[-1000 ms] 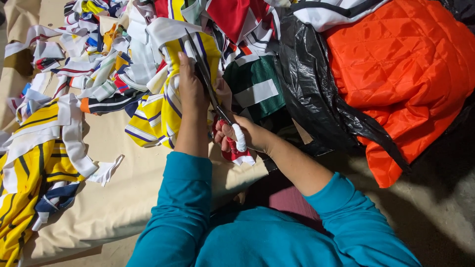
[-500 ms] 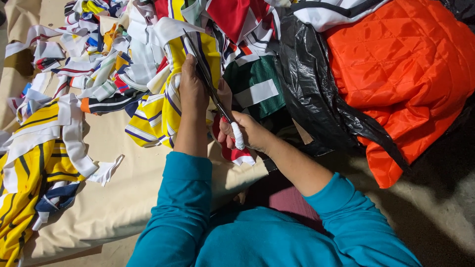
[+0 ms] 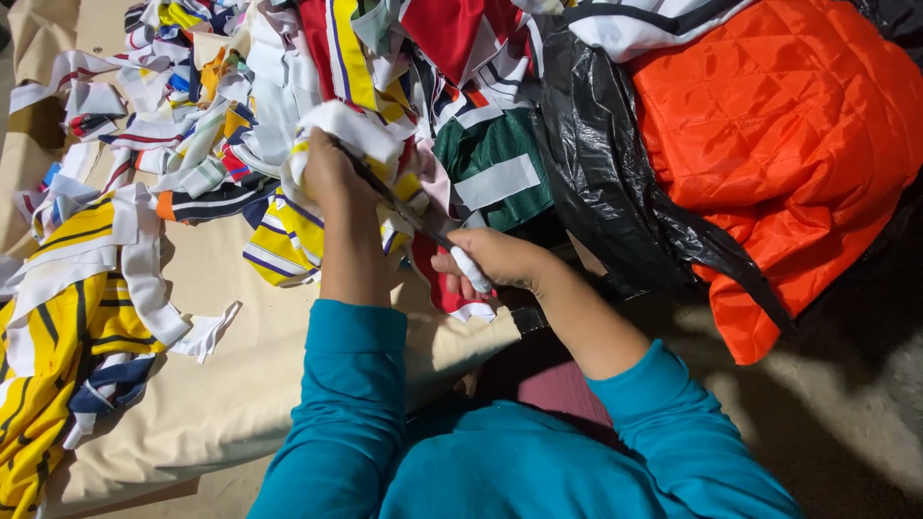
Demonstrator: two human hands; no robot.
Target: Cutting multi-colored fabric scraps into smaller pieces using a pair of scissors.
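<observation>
My left hand point(image 3: 335, 185) grips a yellow, white and striped piece of cloth point(image 3: 288, 231), held up over the beige sheet. My right hand point(image 3: 486, 258) is closed on the white-handled scissors point(image 3: 423, 223), whose dark blades run up and left into the cloth beside the left hand. Whether the blades are open or closed is hard to tell. A red scrap point(image 3: 444, 288) hangs under the right hand. Both arms wear teal sleeves.
Many cut cloth strips and scraps point(image 3: 144, 125) lie spread on a beige sheet point(image 3: 240, 384) to the left. A heap of coloured garments point(image 3: 452, 58) is ahead. A black plastic bag point(image 3: 606, 183) and an orange quilted fabric point(image 3: 788, 144) sit on the right.
Both hands and the scissors stay in nearly the same place. The blades have shifted slightly along the cloth.
</observation>
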